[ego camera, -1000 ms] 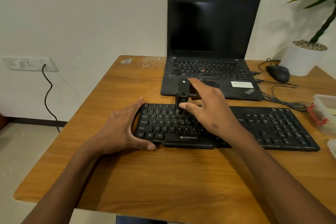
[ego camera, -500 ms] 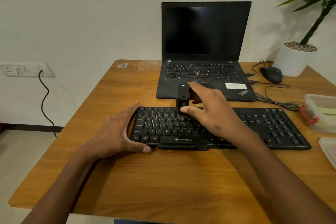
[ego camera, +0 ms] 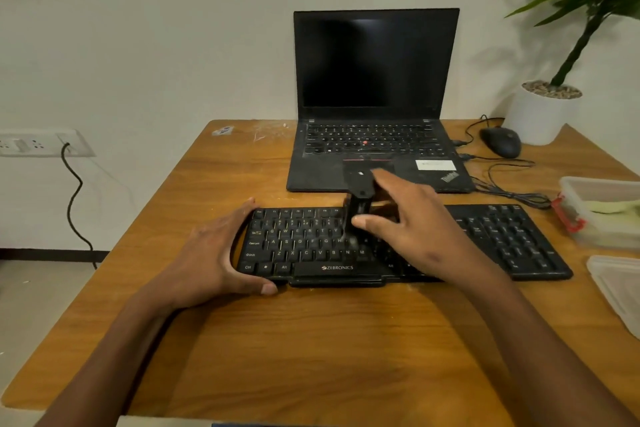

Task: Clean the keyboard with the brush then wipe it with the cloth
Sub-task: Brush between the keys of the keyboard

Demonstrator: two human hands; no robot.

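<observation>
On the wooden table (ego camera: 311, 340), close to the person, the black keyboard (ego camera: 311, 246) lies flat with its long side running left to right, and the left hand (ego camera: 214, 253) grips its left end with curled fingers and thumb. Over the middle keys the right hand (ego camera: 412, 229) pinches the black brush (ego camera: 358, 198), which stands nearly straight up, bristles down on the keys and handle pointing up and a little away. Farther back sit an open laptop (ego camera: 374, 97), a mouse (ego camera: 502, 142) and a white plant pot (ego camera: 540, 114).
</observation>
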